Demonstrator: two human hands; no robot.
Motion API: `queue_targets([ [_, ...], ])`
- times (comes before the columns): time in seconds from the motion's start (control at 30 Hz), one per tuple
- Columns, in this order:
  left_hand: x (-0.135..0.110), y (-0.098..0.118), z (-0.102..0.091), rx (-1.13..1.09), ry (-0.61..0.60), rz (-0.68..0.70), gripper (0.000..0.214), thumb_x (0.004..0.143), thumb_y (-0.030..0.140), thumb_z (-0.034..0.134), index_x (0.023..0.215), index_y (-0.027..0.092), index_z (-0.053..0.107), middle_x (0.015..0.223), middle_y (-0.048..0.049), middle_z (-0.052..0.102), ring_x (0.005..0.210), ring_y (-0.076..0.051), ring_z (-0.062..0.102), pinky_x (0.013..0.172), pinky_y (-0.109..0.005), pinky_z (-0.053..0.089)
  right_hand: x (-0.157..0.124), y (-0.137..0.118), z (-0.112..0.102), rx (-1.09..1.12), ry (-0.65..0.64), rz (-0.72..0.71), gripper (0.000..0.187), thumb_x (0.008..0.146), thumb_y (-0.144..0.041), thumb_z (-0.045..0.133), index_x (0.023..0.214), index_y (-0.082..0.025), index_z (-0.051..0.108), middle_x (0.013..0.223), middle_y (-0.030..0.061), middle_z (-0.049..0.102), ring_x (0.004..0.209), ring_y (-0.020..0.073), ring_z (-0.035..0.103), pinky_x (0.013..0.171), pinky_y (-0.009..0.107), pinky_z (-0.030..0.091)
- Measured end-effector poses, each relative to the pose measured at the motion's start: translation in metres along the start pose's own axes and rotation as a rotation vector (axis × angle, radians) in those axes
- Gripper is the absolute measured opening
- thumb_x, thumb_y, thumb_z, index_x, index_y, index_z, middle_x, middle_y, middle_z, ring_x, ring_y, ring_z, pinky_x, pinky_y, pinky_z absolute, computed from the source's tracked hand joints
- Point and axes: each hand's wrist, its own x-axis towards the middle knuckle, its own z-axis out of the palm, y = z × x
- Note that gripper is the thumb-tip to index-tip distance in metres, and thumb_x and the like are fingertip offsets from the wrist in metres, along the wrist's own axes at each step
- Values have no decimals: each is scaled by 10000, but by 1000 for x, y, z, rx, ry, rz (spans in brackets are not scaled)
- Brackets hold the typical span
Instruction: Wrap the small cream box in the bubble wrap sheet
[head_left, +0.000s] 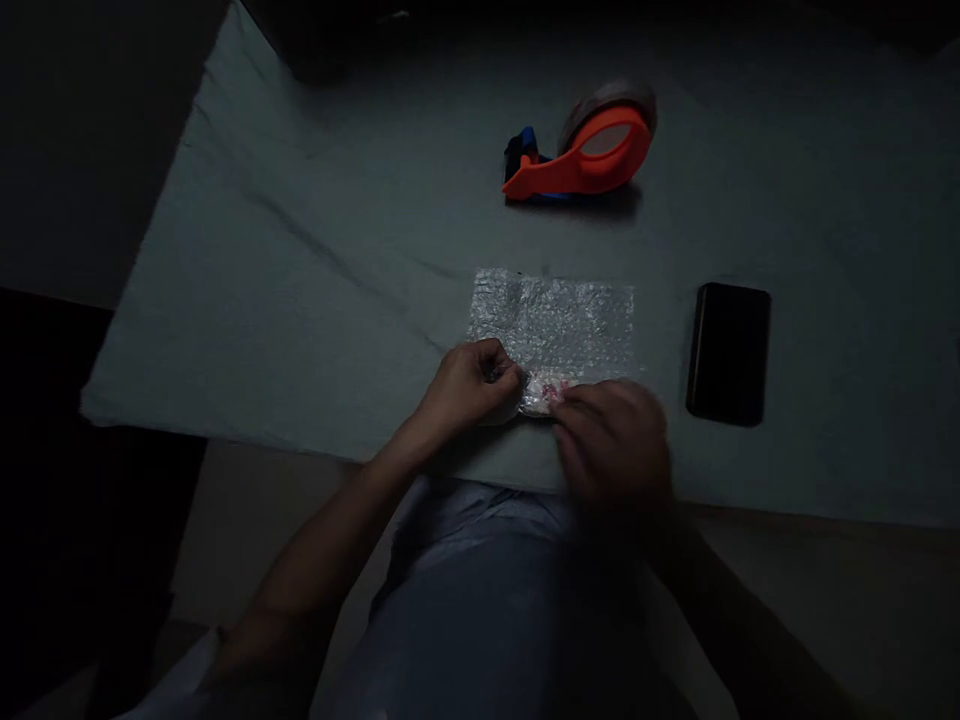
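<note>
- The person's pale clothing (pixel 472 610) fills the bottom middle, nearest the camera, with the left forearm (pixel 322 560) and the dimmer right forearm (pixel 727 600) reaching in from either side.
- The left hand (pixel 469 385) rests at the near left corner of a sheet of bubble wrap (pixel 574 320); in its grip, thumb and forefinger curl in close to each other, but whether they pinch the film I cannot tell.
- A small packet (pixel 546 393), whitish with pink marks and a shiny skin, lies at the near edge of the bubble wrap, between the two hands.
- The right hand (pixel 619 435) is blurred, its fingertips at the right part of the packet; whether this grip is pinching it or only pressing on it I cannot tell.
- The bubble wrap lies flat beyond the hands, crinkled and catching some light.
- An orange and blue tape dispenser (pixel 611 180) stands farther back with a roll of tape (pixel 604 95) in it.
- A black, rounded rectangular object (pixel 729 353) lies right of the right hand, well apart from the packet.
- A pale cloth (pixel 300 320) covers the surface beneath these things, creased on the left; the lighting is dim.
</note>
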Motion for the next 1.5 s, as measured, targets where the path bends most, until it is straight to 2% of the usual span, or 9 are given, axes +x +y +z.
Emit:
queue_targets([
  [0.27,-18,1,-35,44,-72,-94,391,794,547,599,850,162,636,756,-1,611,694,-138,534,616,-236,384,2,-14,13,-103,-167,-4,288,898,-203,512,1174,-152,576,1087,117,659,1052,254,574,1058,523,353],
  [0.33,-27,-7,-42,83,-84,-149,396,791,556,602,806,160,613,689,13,555,649,-132,502,577,-232,361,1,-13,13,-107,-180,3,303,902,-212,510,1195,-161,566,1096,115,654,1054,256,571,1083,562,315],
  [0.5,-46,-20,-45,53,-12,-104,313,804,479,614,819,167,632,887,-30,596,827,-160,566,727,-257,437,-4,-12,16,-103,-168,33,338,895,-207,516,1229,-170,551,1098,117,645,1057,259,566,1100,616,270],
  [0.67,-58,-12,-48,-166,-250,-283,339,869,499,544,950,176,610,820,-21,662,718,-141,606,641,-233,442,-8,-11,20,-73,-145,50,333,888,-205,529,1220,-188,557,1090,104,642,1050,250,568,1101,626,266],
  [0.83,-50,-12,-32,-344,-154,-198,332,826,455,619,977,160,636,925,-45,686,794,-153,625,693,-227,479,-5,-6,21,-35,-86,65,316,861,-152,548,1165,-225,597,1184,118,602,1140,263,532,1073,592,331],
  [1.0,-34,-20,-9,-273,39,-189,333,756,450,677,888,145,662,827,-17,686,750,-148,608,681,-222,453,-4,0,21,-5,-111,55,342,855,-93,514,1155,-230,606,1283,130,572,1220,272,503,1086,613,296],
  [1.3,-38,-18,0,-136,164,-178,166,738,266,627,708,169,496,649,62,498,608,-78,473,583,-187,365,-9,-4,15,-34,-150,2,333,857,-86,525,1157,-210,598,1284,148,568,1227,270,506,1094,615,280],
  [1.4,-33,-4,7,-177,221,-73,112,729,179,593,788,178,498,693,61,493,641,-74,485,613,-181,392,-7,-9,13,-90,-116,22,311,843,-144,569,1137,-231,619,1285,150,547,1215,300,487,1065,611,319],
  [1.5,-29,17,13,-246,164,-10,271,751,171,597,1012,185,524,734,51,537,656,-78,532,605,-178,427,-8,-16,11,-157,-123,51,299,832,-190,584,1124,-228,634,1057,129,621,999,274,555,1034,608,349],
])
